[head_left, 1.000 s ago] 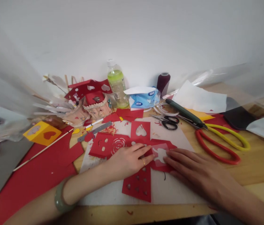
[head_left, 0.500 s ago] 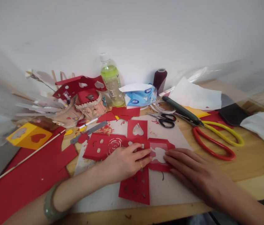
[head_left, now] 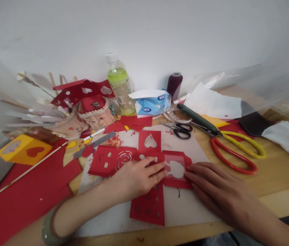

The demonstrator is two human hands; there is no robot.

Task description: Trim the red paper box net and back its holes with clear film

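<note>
A cross-shaped red paper cutout (head_left: 148, 205) with heart, swirl and face-like openings lies on a white board (head_left: 180, 208). My left hand (head_left: 139, 176) rests over its middle, fingers stretched toward the right panel. On that panel a clear film piece (head_left: 173, 160) covers the cut-out shape, and the left fingertips touch its left edge. My right hand (head_left: 218, 186) lies flat with fingers extended, its fingertips on the panel's right side beside the opening. The centre of the cutout is hidden under my left hand.
Big shears (head_left: 247, 167) with red and yellow handles and small black scissors (head_left: 181, 131) lie behind. A bottle (head_left: 120, 89), tissue pack (head_left: 150, 104) and thread spool (head_left: 174, 85) stand by the wall. Red paper sheets (head_left: 23, 201), a yellow box (head_left: 23, 148) and a ruler (head_left: 95, 143) lie left.
My right hand has slid slightly right, uncovering more of the opening under the film. The left hand stays nearly still on the cutout. The view has shifted a little.
</note>
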